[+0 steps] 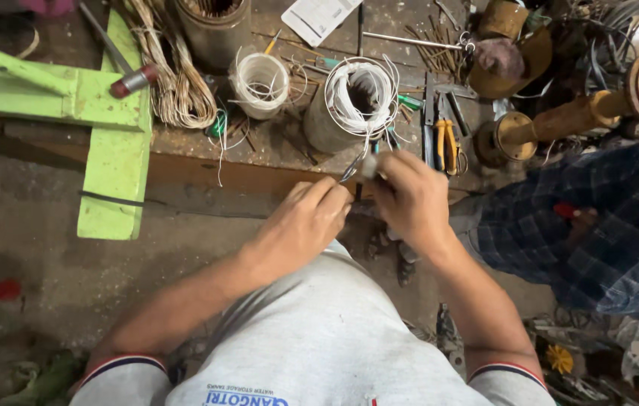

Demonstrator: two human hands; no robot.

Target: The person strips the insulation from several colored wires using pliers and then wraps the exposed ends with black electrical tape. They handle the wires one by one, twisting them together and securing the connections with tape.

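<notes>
My left hand (301, 222) and my right hand (410, 199) meet in front of my chest, just below the workbench edge. Both pinch a thin white wire (368, 162) that runs up to a metal cylinder wrapped in coils of white wire (353, 101) on the bench. The fingers of both hands are closed around the wire end. What exactly lies between the fingertips is too small to make out.
A smaller spool of white wire (259, 83), yellow-handled pliers (446, 143), a bundle of straw-coloured strands (177, 83) and a green wooden frame (113, 128) lie on the bench. A wooden winding spindle (582, 113) stands at right. Another person in a dark checked garment (605, 225) is close on my right.
</notes>
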